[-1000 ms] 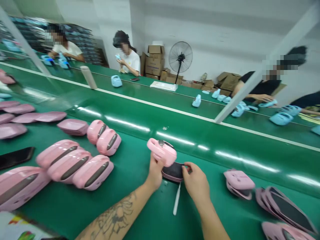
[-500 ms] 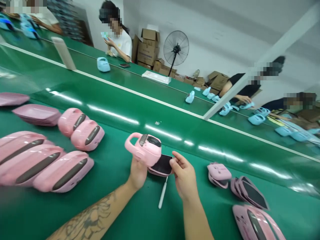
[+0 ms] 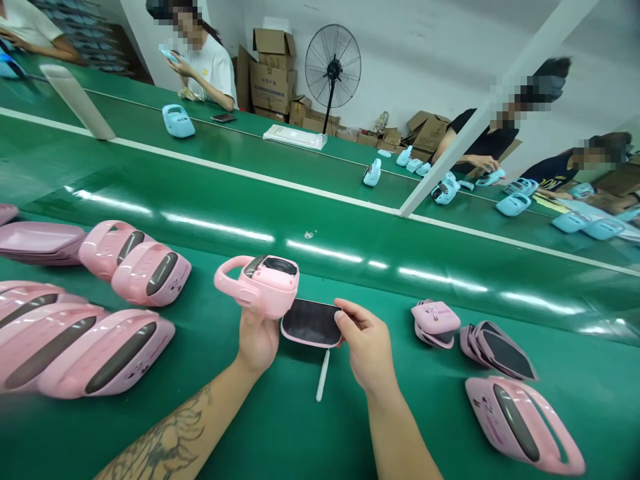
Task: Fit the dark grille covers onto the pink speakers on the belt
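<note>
Toward the near edge of the green worktop (image 3: pixel 280 427), bare cloth lies open between the two forearms. A thin white stick (image 3: pixel 323 375) lies there on its own, just below the hands. The left hand (image 3: pixel 257 337) is closed around the underside of a pink housing (image 3: pixel 260 283) and holds it clear of the worktop, with its loop handle pointing left. Just to its right, the right hand (image 3: pixel 367 347) pinches the right end of a dark-faced panel (image 3: pixel 311 323) between thumb and fingertips. The panel sits low over the cloth, close under the housing.

Finished pink cases (image 3: pixel 107 350) crowd the left side, right out to the left edge. A stack of panels (image 3: pixel 497 350), a small pink shell (image 3: pixel 435 320) and another pink case (image 3: pixel 520 417) take up the right side. That leaves a clear lane only in the middle. Small printed figures show on some cases, too small to read.

Beyond the hands the glossy conveyor belt (image 3: pixel 350 227) runs bare from side to side, closed off at its far edge by a white rail (image 3: pixel 250 172). Past the rail, blue housings (image 3: pixel 179 121) sit on the far worktop, where other people sit working. Against the back wall are a standing fan (image 3: pixel 333 59) and cardboard boxes (image 3: pixel 273 73), whose print cannot be read.
</note>
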Demonstrator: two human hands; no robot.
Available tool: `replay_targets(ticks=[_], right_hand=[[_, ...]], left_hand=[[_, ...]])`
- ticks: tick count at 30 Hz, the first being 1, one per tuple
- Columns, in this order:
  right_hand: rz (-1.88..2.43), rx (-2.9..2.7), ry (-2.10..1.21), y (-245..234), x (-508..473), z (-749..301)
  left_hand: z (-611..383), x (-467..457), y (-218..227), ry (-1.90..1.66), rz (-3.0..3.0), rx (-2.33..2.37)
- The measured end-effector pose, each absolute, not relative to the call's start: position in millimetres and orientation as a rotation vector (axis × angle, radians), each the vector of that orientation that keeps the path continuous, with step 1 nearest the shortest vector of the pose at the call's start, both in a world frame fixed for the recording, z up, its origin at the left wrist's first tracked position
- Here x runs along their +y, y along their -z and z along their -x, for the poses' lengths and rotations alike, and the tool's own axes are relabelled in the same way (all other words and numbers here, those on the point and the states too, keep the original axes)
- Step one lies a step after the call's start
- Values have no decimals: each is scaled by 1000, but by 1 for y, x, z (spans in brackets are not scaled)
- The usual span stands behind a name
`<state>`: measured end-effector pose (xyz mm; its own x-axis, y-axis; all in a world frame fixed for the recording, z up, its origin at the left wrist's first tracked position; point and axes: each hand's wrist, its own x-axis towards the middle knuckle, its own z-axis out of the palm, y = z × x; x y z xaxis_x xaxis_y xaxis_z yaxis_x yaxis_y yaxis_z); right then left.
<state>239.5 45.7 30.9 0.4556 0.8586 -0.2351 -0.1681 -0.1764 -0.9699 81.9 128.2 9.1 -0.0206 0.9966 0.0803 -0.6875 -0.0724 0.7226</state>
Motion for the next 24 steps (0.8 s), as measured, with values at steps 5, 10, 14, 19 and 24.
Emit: replay_targets(ticks=[5,10,14,19,24], right_hand=[[1195,-686,-1332,-34,40,-222],[774,-782,-1682,-33,31,-204],[733,-643,-1679,-36,32,-206],[901,-523,-1326,-38,39,-223],[1029,-662,-1178,-36,38,-224]], left_hand=[[-75,124,-33,-1539,-644,489],[-71,119,-37,-1513,-661,498],[-64,126,-38,-1447,-731,558],[-53,133,-34,-1236,-923,569],[-54,123,-26,-1149,-1057,529]])
